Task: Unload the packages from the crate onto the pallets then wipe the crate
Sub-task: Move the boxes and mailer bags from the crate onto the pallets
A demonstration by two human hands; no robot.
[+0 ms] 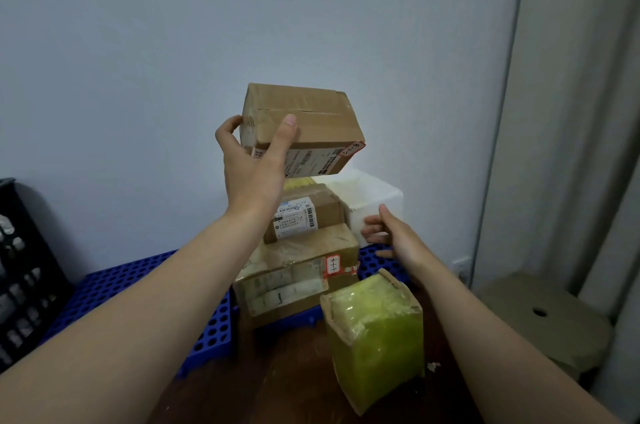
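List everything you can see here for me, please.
held box: one, brown, raised above the stack
small box: one, brown, atop the big box
big box: one, brown, taped, on the pallets
foam box: one, white, behind the stack
wrapped package: one, yellow-green, front right
pallets: count unclear, blue, under the stack
crate: one, black, far left
cardboard stool: one, tan, far right
left hand: one, grips the held box
right hand: one, empty, near the foam box
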